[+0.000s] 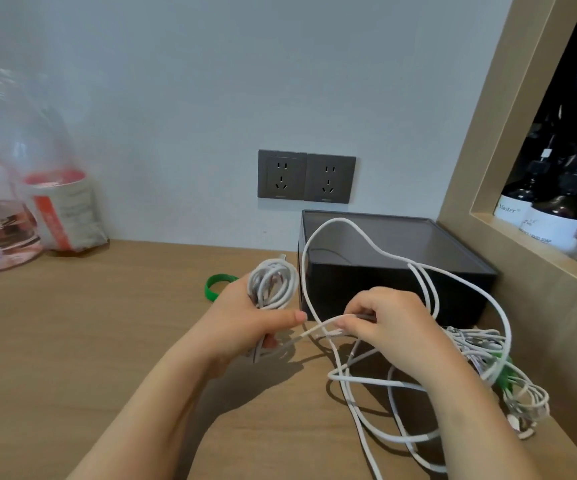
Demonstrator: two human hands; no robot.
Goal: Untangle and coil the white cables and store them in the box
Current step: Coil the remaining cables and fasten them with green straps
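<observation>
Loose cable [359, 420] lies nearest, in wide crossing loops on the table [107, 341] at 5 o'clock. Beyond it the left hand [245, 320] grips a half-made coil [273, 284], with the fingers curled round its lower part and the thumb pointing to 3 o'clock. The right hand [394, 327] pinches one strand of the cable just beside that thumb. From there the strand rises in a big loop over the box [349, 285], which stands open at 1 o'clock; I see no white cable in it.

I judge the step is winding the free length onto the coil. To do it well, the left hand should not loosen, and the right should feed short lengths, each turn of equal size. The crossing loops may knot if pulled fast. They also lie against a second bundle [481, 344] at 3 o'clock, which could be dragged. A green band [216, 285] lies at 9 o'clock of the coil, perhaps for tying.
</observation>
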